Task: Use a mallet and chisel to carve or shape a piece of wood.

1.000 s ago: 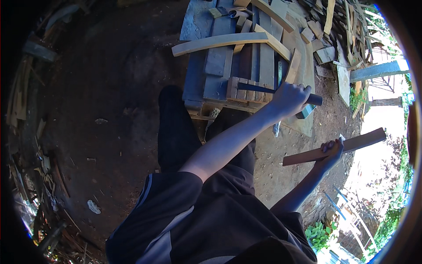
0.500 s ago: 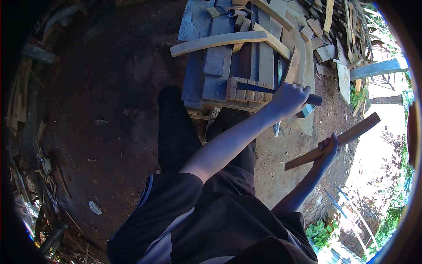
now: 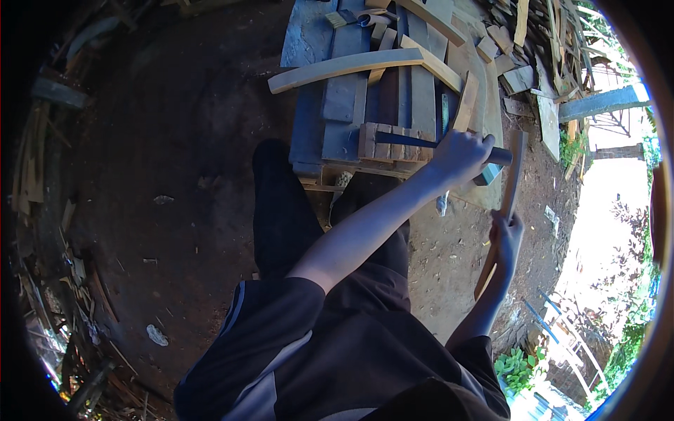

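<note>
My left hand (image 3: 462,158) is closed around a long, dark, flat tool (image 3: 407,139) with a thick dark end sticking out past my fist. Its thin part reaches left over a row of small wooden blocks (image 3: 368,144) at the bench's near edge. Whether it is a file or another hand tool, I cannot tell. My right hand (image 3: 507,231) grips a slim, slightly curved wooden strip (image 3: 517,165) near its middle, off the bench's right side. The strip stands nearly lengthwise, its far end beside the tool's dark end and its near end along my right forearm.
Planks form the low bench (image 3: 342,98), with a curved wooden piece (image 3: 344,69) lying across it. A brush (image 3: 340,19) rests at the back. Scrap wood (image 3: 516,77) is heaped at the far right, and more lines the left edge. Beneath is brown dirt floor (image 3: 175,140).
My right hand has drawn left and turned the wooden strip from a slant to nearly lengthwise. My left hand stays on the dark tool in about the same place.
</note>
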Demonstrator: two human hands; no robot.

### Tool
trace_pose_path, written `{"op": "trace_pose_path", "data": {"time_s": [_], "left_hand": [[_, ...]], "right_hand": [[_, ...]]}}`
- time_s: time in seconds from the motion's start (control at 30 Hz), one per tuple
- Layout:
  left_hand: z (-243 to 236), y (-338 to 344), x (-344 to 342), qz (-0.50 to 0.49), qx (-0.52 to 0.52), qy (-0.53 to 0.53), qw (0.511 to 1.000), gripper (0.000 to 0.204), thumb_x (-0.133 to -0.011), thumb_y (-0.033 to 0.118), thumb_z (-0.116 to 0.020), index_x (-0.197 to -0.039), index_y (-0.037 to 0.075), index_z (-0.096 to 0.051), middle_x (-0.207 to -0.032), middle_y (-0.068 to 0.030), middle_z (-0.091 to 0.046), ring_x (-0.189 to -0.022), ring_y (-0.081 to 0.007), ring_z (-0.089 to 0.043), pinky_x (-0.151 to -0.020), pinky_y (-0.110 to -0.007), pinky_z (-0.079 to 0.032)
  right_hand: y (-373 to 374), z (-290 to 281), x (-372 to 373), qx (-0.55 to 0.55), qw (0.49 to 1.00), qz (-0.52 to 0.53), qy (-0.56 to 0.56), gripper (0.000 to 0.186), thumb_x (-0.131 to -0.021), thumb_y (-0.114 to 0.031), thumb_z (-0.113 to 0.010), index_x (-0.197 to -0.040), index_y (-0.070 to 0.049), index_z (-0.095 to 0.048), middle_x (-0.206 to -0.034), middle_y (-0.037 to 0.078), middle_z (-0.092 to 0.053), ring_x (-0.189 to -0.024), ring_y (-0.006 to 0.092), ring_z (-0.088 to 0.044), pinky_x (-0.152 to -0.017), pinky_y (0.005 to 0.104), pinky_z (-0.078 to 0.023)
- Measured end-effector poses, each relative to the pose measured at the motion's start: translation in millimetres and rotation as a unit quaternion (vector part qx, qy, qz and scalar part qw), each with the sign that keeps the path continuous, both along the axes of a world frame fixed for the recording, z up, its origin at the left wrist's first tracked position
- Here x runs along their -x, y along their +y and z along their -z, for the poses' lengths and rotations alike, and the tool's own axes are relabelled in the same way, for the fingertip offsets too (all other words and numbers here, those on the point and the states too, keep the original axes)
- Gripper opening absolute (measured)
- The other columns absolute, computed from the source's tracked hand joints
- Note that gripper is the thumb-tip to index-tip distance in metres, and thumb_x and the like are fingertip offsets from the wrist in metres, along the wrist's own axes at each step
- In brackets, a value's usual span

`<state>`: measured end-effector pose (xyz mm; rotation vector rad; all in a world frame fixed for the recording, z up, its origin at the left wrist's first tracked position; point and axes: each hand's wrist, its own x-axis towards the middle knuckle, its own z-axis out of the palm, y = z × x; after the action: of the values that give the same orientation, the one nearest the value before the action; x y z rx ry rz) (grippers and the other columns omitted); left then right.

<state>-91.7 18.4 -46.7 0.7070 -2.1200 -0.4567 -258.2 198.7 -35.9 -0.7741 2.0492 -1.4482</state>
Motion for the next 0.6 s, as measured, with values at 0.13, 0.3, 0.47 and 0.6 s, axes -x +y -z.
{"op": "trace_pose_path", "data": {"time_s": [0.13,0.3,0.47,0.6], "left_hand": [[-1,1,3,0.004,-0.002,-0.005,1.000,0.033,-0.075,0.025,-0.077,-0.095,0.006,-0.060,-0.075,-0.0080,-0.066,-0.066,-0.0258,-0.069,-0.059,-0.038,-0.054],[0,-1,0,0.001,0.003,-0.014,1.000,0.031,-0.075,0.023,-0.076,-0.095,0.005,-0.060,-0.075,-0.0078,-0.066,-0.066,-0.0259,-0.069,-0.059,-0.039,-0.053],[-2,2,5,0.004,-0.002,-0.012,1.000,0.030,-0.076,0.024,-0.076,-0.093,0.005,-0.059,-0.074,-0.0078,-0.066,-0.065,-0.0257,-0.069,-0.058,-0.039,-0.053],[-2,-2,0,0.007,-0.002,-0.021,1.000,0.029,-0.076,0.023,-0.076,-0.092,0.005,-0.059,-0.074,-0.0079,-0.066,-0.064,-0.0260,-0.069,-0.057,-0.039,-0.053]], "right_hand": [[5,7,8,0.225,0.943,0.157,-0.187,0.019,-0.089,-0.019,-0.063,-0.078,-0.005,-0.056,-0.054,0.001,-0.048,-0.041,0.0105,-0.045,-0.040,0.0269,-0.035],[6,-6,-12,-0.085,0.995,-0.031,-0.033,0.018,-0.086,-0.018,-0.061,-0.075,-0.006,-0.054,-0.056,0.003,-0.049,-0.044,0.0109,-0.048,-0.042,0.0266,-0.037],[13,27,7,0.043,0.993,0.043,-0.100,0.022,-0.085,-0.021,-0.067,-0.078,-0.005,-0.053,-0.056,0.000,-0.050,-0.045,0.0110,-0.050,-0.042,0.0263,-0.039],[9,3,5,-0.141,0.990,-0.013,0.023,0.022,-0.085,-0.021,-0.068,-0.082,-0.005,-0.054,-0.056,0.000,-0.049,-0.044,0.0111,-0.049,-0.041,0.0273,-0.040]]}}
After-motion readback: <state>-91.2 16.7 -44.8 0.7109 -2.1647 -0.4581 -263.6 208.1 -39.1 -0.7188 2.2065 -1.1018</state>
